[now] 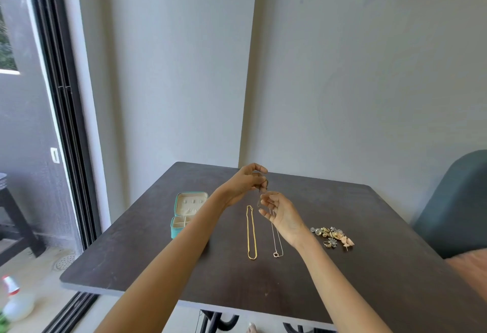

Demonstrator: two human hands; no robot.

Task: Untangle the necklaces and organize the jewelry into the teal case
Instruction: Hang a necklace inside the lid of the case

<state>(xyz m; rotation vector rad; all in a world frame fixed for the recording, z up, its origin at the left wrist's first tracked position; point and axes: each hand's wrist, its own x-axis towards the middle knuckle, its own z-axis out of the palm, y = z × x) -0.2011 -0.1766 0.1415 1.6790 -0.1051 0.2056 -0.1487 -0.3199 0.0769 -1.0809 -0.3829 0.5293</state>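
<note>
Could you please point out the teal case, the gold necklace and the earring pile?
Teal case [191, 202]: head view, open lid's inner lining.
Gold necklace [248, 232]: head view, left strand.
Earring pile [332, 235]: head view, middle of the heap.

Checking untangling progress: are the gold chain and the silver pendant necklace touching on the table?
Apart. The head view shows dark table between the gold chain and the silver pendant necklace along their whole length.

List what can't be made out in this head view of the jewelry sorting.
- Head view: what the left hand pinches is dark, tiny and hidden by its fingers.
- The silver necklace top end is covered by the right hand.
- The teal case has its right side cut off by the left forearm.
- The jewelry pile pieces are too small to tell apart.
- The gold necklace clasp is too small to see.
</note>
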